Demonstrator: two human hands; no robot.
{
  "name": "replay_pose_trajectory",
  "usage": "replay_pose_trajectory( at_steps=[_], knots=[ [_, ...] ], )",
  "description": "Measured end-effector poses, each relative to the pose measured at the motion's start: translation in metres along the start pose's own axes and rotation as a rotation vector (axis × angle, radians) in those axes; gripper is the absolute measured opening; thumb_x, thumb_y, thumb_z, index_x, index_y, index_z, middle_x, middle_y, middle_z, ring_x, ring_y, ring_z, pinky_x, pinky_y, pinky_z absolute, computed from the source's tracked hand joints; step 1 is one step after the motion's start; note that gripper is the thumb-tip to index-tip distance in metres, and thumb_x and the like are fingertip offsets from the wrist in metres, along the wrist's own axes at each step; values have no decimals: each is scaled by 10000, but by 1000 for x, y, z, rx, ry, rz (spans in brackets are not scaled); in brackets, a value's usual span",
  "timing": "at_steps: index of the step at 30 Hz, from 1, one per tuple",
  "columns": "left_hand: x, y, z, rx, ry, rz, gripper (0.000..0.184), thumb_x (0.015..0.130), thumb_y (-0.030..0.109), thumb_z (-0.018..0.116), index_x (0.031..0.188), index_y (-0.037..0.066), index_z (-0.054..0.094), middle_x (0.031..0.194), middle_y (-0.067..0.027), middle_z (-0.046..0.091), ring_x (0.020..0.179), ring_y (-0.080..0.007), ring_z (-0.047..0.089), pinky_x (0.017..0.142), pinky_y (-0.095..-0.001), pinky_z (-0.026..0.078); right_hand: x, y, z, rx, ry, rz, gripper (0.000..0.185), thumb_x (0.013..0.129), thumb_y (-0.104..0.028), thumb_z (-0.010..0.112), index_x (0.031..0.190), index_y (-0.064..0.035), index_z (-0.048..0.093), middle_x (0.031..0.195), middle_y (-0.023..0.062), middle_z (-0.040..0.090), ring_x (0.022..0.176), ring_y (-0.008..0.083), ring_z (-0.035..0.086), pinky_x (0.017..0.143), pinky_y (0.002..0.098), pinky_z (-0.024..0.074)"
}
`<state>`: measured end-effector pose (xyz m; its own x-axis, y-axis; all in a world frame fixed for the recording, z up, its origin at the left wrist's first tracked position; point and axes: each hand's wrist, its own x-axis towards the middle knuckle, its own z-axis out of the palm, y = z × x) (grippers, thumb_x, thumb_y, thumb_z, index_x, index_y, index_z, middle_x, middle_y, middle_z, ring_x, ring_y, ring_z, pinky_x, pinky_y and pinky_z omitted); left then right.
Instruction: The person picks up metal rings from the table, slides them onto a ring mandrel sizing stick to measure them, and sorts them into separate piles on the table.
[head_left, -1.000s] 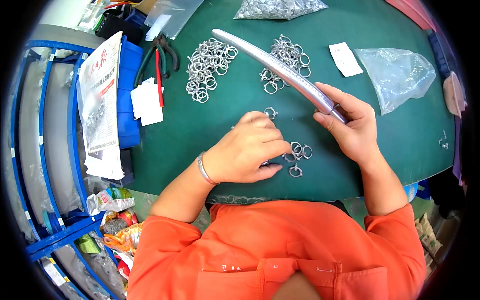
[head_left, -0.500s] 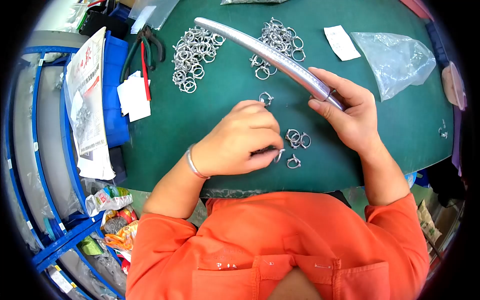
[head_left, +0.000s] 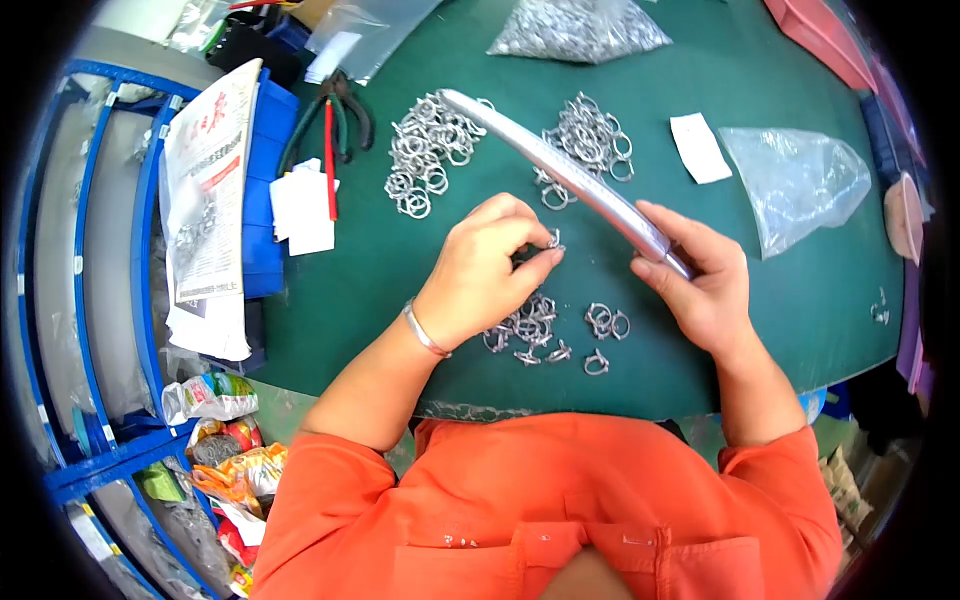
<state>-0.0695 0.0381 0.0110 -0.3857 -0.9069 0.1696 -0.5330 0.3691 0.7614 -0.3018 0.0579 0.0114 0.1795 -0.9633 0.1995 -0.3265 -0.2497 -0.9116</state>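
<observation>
My right hand (head_left: 700, 275) is wrapped round the lower end of a ring mandrel (head_left: 560, 165), a long tapered silver rod with fine markings. It slants up to the left above the table, with no ring visible on it. My left hand (head_left: 490, 260) is closed, thumb and forefinger pinching a silver ring (head_left: 554, 238). Below that hand lies a small pile of rings (head_left: 530, 318), partly covered by it. A few rings (head_left: 600, 320) lie apart, to the right of this pile. Farther back are two larger heaps, a left ring heap (head_left: 425, 155) and a right ring heap (head_left: 588, 140).
Pliers (head_left: 340, 120), a red stick (head_left: 330, 170) and white paper slips (head_left: 305, 210) lie at the left, beside a blue bin (head_left: 262, 200). A filled plastic bag (head_left: 580, 30) lies at the back. At right are a paper slip (head_left: 700, 148) and a clear bag (head_left: 800, 185).
My left hand has moved from near the front rings to a ring farther back and now pinches it. The small pile is uncovered. The view has shifted; my right hand keeps hold of the mandrel.
</observation>
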Motion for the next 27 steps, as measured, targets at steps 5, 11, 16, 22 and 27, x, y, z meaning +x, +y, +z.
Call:
replay_pose_trajectory(
  at_steps=[5,11,16,22,27],
  knots=[
    [2,-15,-29,-890,178,-407,145,872,65,546,861,-60,617,1007,-152,620,892,-216,638,738,-319,548,0,-1,1,-13,-14,-77,449,685,-7,727,1121,-19,617,777,112,627,662,179,585,614,270,457],
    [6,-30,-39,-1306,409,-299,186,918,85,523,1020,-51,597,993,-133,638,894,-193,638,772,-282,534,0,-6,1,-50,-44,-115,458,670,-11,734,1113,-8,618,766,119,628,647,195,580,610,281,457],
    [3,-44,-41,-1342,402,-238,198,935,114,513,1043,-31,594,985,-88,627,860,-134,612,751,-254,520,1,-9,1,-94,-82,-133,460,664,-3,732,1110,-9,621,743,116,621,623,194,568,587,287,449],
    [2,-43,-33,-1331,334,-179,234,897,97,571,1088,-38,566,959,-76,602,777,-141,576,681,-252,488,1,-11,4,-103,-112,-194,458,660,26,726,1105,-16,627,717,113,607,590,196,549,543,284,437],
    [-2,-29,-17,-1141,72,-170,328,730,-28,703,1038,-61,594,1039,-127,554,821,-198,611,698,-305,542,-1,-8,3,-72,-132,-254,470,657,28,726,1114,-31,628,746,108,612,584,204,551,525,293,440]
  ],
)
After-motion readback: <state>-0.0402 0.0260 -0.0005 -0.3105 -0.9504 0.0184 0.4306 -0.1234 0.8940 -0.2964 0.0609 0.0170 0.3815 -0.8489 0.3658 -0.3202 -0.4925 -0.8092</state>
